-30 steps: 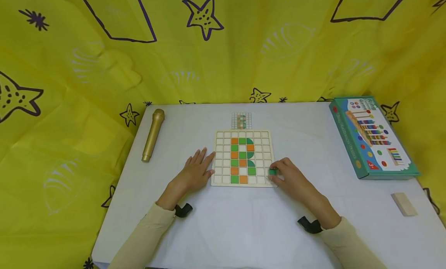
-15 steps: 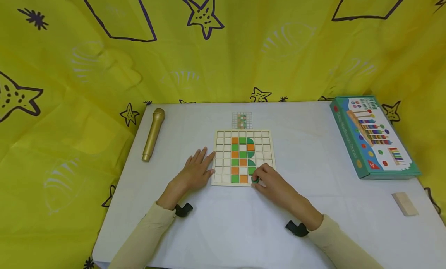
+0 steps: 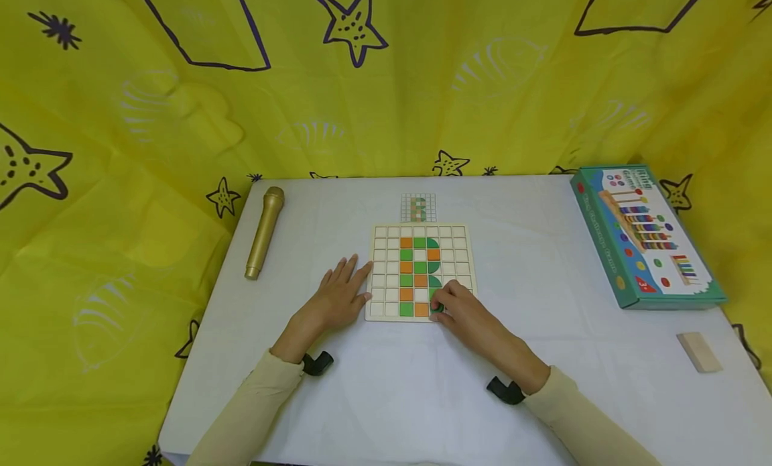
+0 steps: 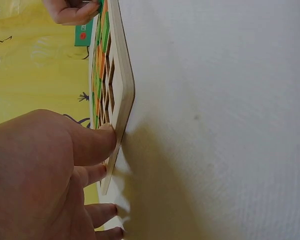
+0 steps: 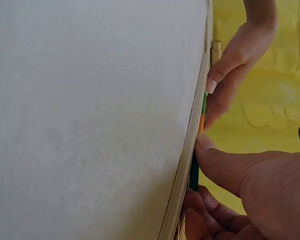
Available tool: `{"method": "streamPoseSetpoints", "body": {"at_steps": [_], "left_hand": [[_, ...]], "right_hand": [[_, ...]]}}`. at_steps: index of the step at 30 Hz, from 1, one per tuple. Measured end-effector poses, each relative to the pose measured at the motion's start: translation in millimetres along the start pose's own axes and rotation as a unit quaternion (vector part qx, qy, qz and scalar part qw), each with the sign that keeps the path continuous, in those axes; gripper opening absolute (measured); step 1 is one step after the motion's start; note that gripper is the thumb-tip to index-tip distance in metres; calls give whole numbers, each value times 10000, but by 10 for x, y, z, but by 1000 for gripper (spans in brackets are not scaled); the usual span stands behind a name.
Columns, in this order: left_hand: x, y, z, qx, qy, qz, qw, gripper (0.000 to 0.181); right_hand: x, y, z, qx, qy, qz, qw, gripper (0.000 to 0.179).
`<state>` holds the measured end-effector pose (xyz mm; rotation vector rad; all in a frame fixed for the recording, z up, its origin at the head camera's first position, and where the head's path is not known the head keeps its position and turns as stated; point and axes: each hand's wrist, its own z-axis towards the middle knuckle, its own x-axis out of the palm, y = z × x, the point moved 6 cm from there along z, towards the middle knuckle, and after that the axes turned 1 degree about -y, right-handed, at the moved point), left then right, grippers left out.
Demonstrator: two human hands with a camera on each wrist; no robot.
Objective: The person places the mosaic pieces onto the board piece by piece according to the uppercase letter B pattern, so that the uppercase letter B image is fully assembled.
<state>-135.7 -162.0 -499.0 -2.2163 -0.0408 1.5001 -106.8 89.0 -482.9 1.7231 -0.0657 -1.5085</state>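
A wooden grid board [image 3: 380,245] lies flat on the white table, with orange, green and dark green tiles forming a letter-like pattern in its middle columns. My left hand [image 3: 338,298] rests at the board's left side, fingers spread; in the left wrist view its thumb touches the board's edge. At the lower right of the pattern, my right hand [image 3: 470,313] pinches a dark green tile [image 5: 194,172] between thumb and fingertips, right at the board's bottom row. In the head view the fingers partly cover that tile and the green tile above it.
A small pattern card [image 3: 418,208] lies just beyond the board. To the left is a gold microphone [image 3: 264,235]. On the right stand a green game box [image 3: 648,241] and a small wooden block [image 3: 699,352]. A yellow printed curtain [image 3: 386,110] hangs behind the table.
My right hand has carried the dark green tile leftward from the board's right edge to the bottom row beside the orange tile. The left hand has stayed in place.
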Motion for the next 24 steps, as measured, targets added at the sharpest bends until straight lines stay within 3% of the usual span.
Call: {"method": "streamPoseSetpoints", "body": {"at_steps": [6,12,19,24], "left_hand": [[3,-1,1,-11,29,38,10000,66],[0,-21,-3,-24,18,-35,10000,66],[8,-6,4,-37,2,-176,9998,67],[-54,65,7,-157,-409,-434,9981,74]], "right_hand": [[-44,1,-16,-111,61,78,9999,10],[-75,2,-25,-376,-33,-60,9993,22],[-71,10,-38,-472,-259,-281,9982,21],[-225,-70,-48,-19,-388,-600,9974,21]]}}
